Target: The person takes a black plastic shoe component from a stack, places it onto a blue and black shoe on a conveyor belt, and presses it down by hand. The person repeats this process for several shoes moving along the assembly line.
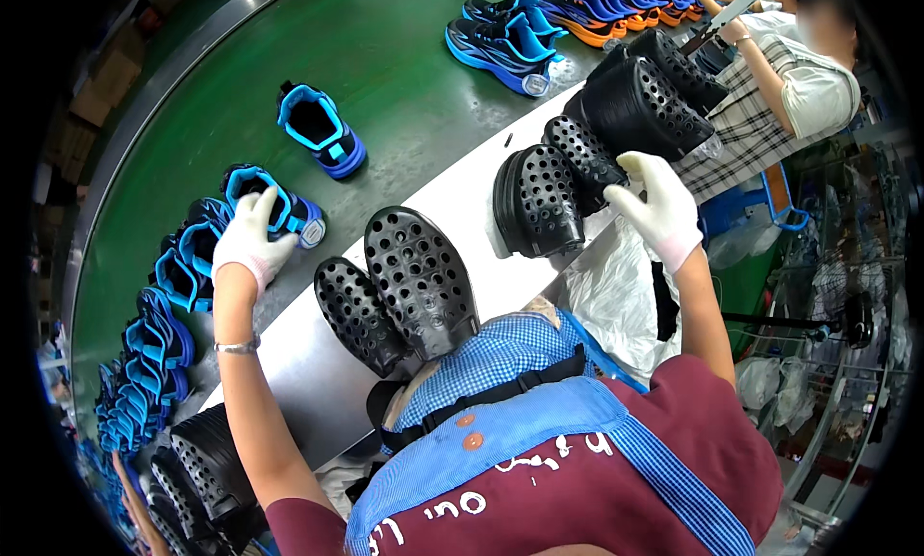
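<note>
My left hand, in a white glove, reaches over the row of sneakers at the left. Its fingers and thumb are around the collar of a blue and black sneaker. To the right, my right hand, gloved too, hovers with thumb and fingers apart and nothing between them. It is beside a pair of black, hole-covered shoe-shaped forms on the white bench top. Closer to my body stands another such pair of perforated forms. A single blue and black sneaker sits apart on the green surface.
More sneakers line the green conveyor belt, left and far right. Larger black forms stand at the bench's far end, near co-workers. Several black forms are at lower left. White plastic bags hang beside the bench.
</note>
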The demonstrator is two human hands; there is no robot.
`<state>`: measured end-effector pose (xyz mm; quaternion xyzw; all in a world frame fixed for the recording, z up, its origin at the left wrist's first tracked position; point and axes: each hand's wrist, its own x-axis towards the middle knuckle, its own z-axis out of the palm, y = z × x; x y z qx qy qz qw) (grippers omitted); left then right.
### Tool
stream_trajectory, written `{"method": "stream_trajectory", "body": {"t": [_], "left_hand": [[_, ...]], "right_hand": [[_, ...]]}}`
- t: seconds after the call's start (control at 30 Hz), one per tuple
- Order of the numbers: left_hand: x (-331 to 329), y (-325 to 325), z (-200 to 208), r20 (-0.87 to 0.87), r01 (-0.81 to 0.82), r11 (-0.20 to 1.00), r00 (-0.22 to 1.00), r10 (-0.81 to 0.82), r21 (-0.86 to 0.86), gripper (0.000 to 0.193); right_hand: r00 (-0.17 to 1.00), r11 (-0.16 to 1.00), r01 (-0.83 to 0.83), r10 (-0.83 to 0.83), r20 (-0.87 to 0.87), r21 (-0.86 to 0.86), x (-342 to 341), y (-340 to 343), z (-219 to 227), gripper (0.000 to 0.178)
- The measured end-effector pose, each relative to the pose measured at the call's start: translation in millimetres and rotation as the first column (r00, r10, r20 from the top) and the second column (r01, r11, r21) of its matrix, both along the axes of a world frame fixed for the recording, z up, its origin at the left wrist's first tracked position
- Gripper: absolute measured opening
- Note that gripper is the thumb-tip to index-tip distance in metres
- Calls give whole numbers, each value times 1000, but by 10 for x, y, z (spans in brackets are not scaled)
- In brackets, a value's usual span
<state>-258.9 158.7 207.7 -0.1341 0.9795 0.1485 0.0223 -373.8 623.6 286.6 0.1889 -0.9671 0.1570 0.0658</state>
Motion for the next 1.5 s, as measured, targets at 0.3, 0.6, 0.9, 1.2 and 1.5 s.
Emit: {"method": "stream_trajectory", "body": {"t": [0.3, 0.6, 0.9, 1.2, 1.5], "left_hand": [[-731, 123, -247, -227, 207, 975, 957, -183, 85, 54], [-914, 114, -479, -135, 227, 959, 969, -205, 171, 25], [-564, 148, -426, -31, 152, 951, 988, -149, 270, 23], [-307, 85, -449, -257, 197, 964, 955, -147, 180, 43], [-53, 196, 159, -324, 168, 706, 942, 91, 688, 48]], "right_hand": [[996, 998, 6, -1, -88, 63, -150, 63, -303, 48], [991, 991, -74, 86, -103, 115, -225, 75, -276, 48], [985, 986, -97, 115, -128, 139, -241, 19, -288, 47], [992, 985, -100, 110, -62, 140, -162, 92, -113, 45], [917, 911, -389, 369, -148, -137, 82, -819, 492, 43]]}}
